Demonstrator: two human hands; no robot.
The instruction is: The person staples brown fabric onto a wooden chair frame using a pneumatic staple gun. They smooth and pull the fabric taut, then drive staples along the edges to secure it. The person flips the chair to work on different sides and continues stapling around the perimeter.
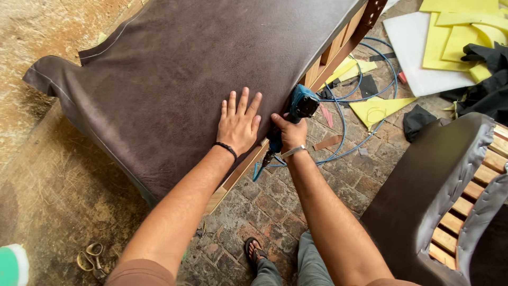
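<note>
- Your left hand (239,124) lay flat, fingers spread, pinning the dark brown leather (174,74) stretched over the wooden frame (338,50).
- Your right hand (290,132) was wrapped tight around the blue pneumatic stapler (296,114), sitting at 3 o'clock from the left hand, just beside it.
- The frame edge ran from 7 to 1 o'clock, with the stapler nose right against it.
- The right hand was the nearer 1 to that edge.

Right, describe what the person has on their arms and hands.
Both forearms are bare. The left hand has a thin black band at the wrist; the right hand has a pale, light-coloured strap at the wrist. Short brown sleeves show at the upper arms. No gloves, and no rings that can be made out.
</note>
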